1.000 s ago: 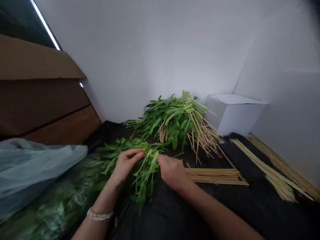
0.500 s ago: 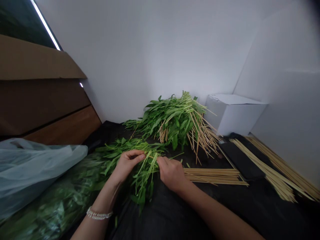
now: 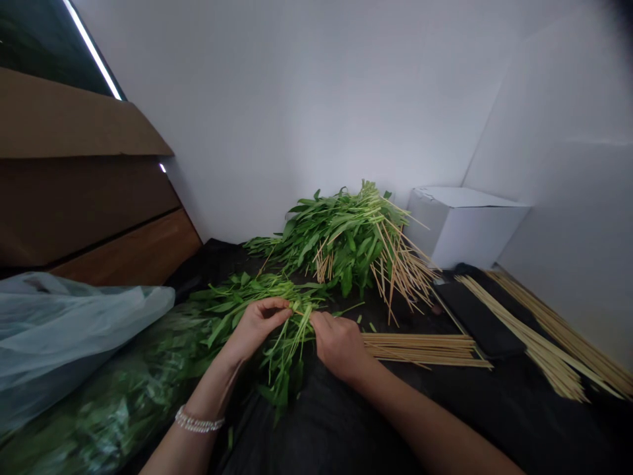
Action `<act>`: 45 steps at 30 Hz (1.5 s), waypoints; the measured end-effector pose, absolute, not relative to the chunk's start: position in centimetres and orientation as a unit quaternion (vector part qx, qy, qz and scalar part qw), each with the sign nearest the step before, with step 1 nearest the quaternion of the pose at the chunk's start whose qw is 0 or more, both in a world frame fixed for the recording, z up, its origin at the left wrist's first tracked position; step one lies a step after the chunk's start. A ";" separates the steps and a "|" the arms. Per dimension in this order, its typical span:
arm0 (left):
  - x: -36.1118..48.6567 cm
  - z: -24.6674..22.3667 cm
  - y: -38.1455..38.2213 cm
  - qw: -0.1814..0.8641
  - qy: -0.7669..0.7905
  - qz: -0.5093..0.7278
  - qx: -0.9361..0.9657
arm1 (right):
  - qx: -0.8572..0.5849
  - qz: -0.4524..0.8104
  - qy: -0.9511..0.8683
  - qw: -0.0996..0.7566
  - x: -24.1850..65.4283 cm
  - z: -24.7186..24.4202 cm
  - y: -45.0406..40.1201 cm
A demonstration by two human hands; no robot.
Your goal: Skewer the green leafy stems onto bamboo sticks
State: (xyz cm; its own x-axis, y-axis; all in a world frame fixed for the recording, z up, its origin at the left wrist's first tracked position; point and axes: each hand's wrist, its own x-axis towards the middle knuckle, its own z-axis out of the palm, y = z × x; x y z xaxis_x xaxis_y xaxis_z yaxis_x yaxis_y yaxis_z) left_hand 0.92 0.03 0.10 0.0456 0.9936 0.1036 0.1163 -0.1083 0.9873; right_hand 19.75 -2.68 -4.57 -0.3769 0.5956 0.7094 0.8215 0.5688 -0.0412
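Both hands work close together over a loose bunch of water spinach (image 3: 284,340) that lies on a black cloth (image 3: 316,429). The bunch sits directly in front of the wearer, its leaves fanning toward 9 o'clock and its pale stems crossing between the hands.

The left hand (image 3: 257,326), with a beaded bracelet (image 3: 198,422) at its wrist, is curled closed over the stems. The right hand (image 3: 339,346) is also narrowly closed, its fingers (image 3: 319,320) pressed onto the stems from the other side. Each grip appears to hold stems, though the fingers partly hide how many.

A firm, narrow pinch near the stems suits this handling, since it keeps the slim stalks from sliding while the leaves stay uncrushed.

At 12 o'clock lies a larger heap of leafy stems (image 3: 346,244) with straw-coloured ends splayed toward 2 o'clock. At 3 o'clock, just beside the right hand, lies a neat row of pale stalks (image 3: 425,349), and more stalks (image 3: 539,336) run along the wall toward 2 to 3 o'clock. A white box (image 3: 459,227) stands at 1 o'clock. At 9 o'clock, a translucent plastic bag (image 3: 64,336) lies over further greens (image 3: 109,409).
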 end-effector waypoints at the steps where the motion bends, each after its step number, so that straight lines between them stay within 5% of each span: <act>1: 1.0 0.0 0.0 0.452 0.490 0.486 0.565 | -0.436 -0.158 -0.814 0.349 19.7 -4.6 -2.7; 33: -0.6 1.2 -0.3 0.409 0.471 0.443 0.644 | -0.426 -0.132 -0.821 0.358 19.7 -4.1 -3.1; 38: -2.1 0.4 0.9 0.294 0.518 0.553 0.582 | -0.358 -0.115 -0.861 0.342 19.5 -3.4 -3.8; 45: -1.9 -1.1 1.8 -0.036 0.539 0.401 0.740 | -0.317 -0.124 -0.885 0.318 19.1 -3.5 -4.4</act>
